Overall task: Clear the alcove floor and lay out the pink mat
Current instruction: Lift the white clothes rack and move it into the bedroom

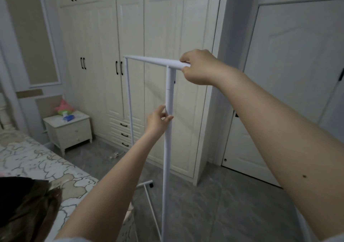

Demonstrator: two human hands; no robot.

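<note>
A white clothes rack (167, 158) stands upright on the grey tiled floor in front of me, empty of clothes. My right hand (199, 67) grips the near end of its top bar. My left hand (158, 120) holds the near upright pole about a third of the way down, fingers curled round it. The far upright stands close to the wardrobe. A base bar with a black caster (151, 184) shows low down beside the bed. No pink mat is in view.
A cream wardrobe (160, 37) fills the wall behind the rack. A small nightstand (69, 132) with a pink toy stands at left. The patterned bed (37, 167) lies at lower left, dark clothes on it. A white door (288, 74) is at right.
</note>
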